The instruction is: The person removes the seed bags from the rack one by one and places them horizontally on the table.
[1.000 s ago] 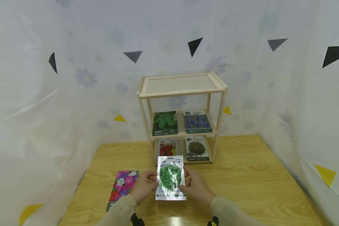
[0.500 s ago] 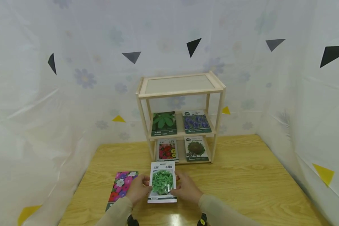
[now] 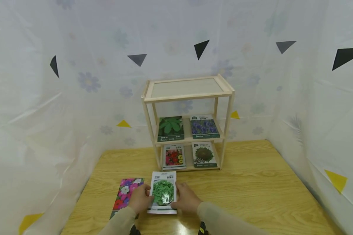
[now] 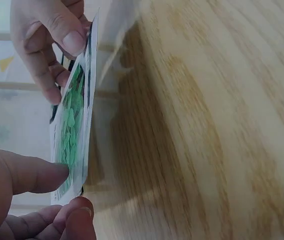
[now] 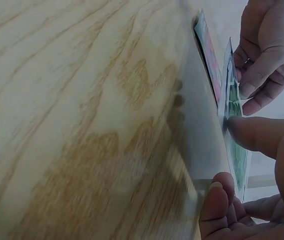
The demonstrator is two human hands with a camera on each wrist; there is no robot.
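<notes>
A white seed packet with a green leaf picture (image 3: pixel 163 192) is held just above the table by both hands. My left hand (image 3: pixel 140 199) pinches its left edge, thumb on the front and fingers behind. At the opposite edge, my right hand (image 3: pixel 187 198) pinches it the same way. The left wrist view shows the packet (image 4: pixel 71 120) between the two hands, apart from the wood, with a shadow below. Left of it, a seed packet with pink, red and purple flowers (image 3: pixel 126 195) lies on the table, partly hidden by my left hand.
Behind the hands stands a small wooden rack (image 3: pixel 188 141). On its middle shelf lie a green-leaf packet (image 3: pixel 171 128) and a purple-flower packet (image 3: pixel 204 127). The lower shelf holds a red-flower packet (image 3: pixel 174 157) and a brown flower-head packet (image 3: pixel 204 154). Table (image 3: pixel 253 189) surrounds it.
Both hands have carried the green leaf packet left and slightly toward the body, closer to the flower packet. Its bright glare has faded, and the red-flower packet behind now shows fully.
</notes>
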